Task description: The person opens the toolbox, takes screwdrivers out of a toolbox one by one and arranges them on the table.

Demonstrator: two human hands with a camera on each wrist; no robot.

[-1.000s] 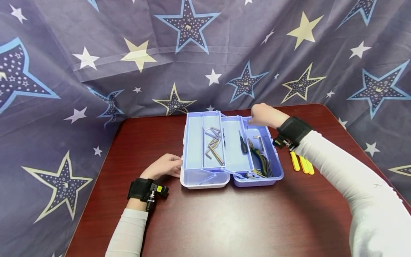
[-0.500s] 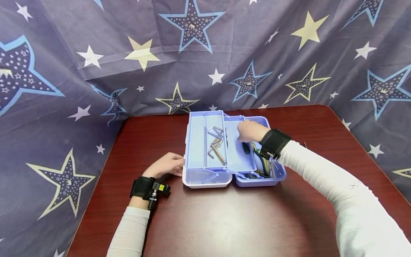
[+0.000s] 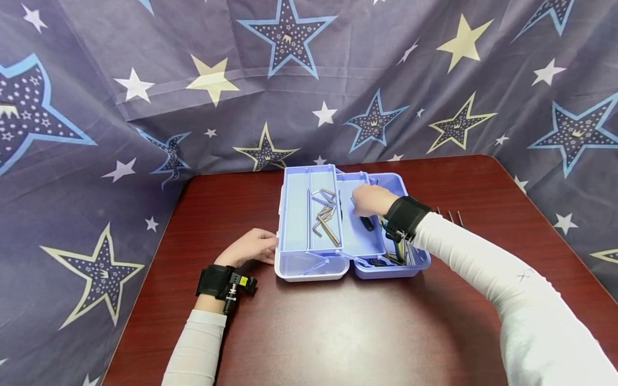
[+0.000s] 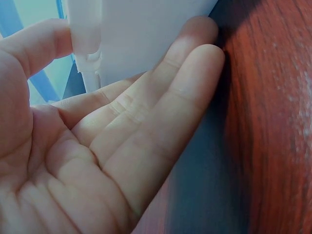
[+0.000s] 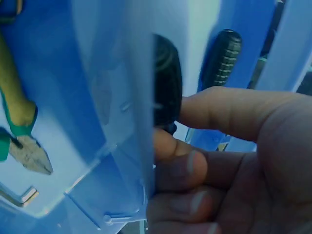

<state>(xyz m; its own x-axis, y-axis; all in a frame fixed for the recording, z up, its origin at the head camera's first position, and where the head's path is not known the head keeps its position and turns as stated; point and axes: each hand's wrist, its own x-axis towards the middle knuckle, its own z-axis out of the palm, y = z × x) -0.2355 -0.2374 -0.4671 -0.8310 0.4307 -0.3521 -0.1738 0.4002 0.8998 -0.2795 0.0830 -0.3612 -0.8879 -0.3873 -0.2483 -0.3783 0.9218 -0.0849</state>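
Observation:
A lavender toolbox (image 3: 388, 275) stands unfolded on the table. My right hand (image 3: 374, 201) is over its middle tray (image 3: 364, 244), where thumb and fingers pinch a screwdriver near the neck of its black handle (image 3: 368, 223). In the right wrist view, a tray wall hides part of that black handle (image 5: 167, 83). Another black ribbed handle (image 5: 224, 58) lies beyond it. At the toolbox's left side, my left hand (image 3: 248, 247) rests its straight fingers (image 4: 195, 73) along the white wall (image 4: 131, 39), thumb near the top edge.
The upper left tray (image 3: 295, 214) holds several hex keys (image 3: 329, 231). Pliers (image 5: 31, 153) with green and yellow grips lie in the right-hand compartment. Thin metal shafts (image 3: 450, 216) stick out behind my right forearm on the table (image 3: 309, 332). A star-patterned curtain (image 3: 299, 118) stands behind.
My right hand has come left and nearer from the toolbox's far right corner to the screwdriver in the middle tray, taking hold of it. The left hand stays against the wall.

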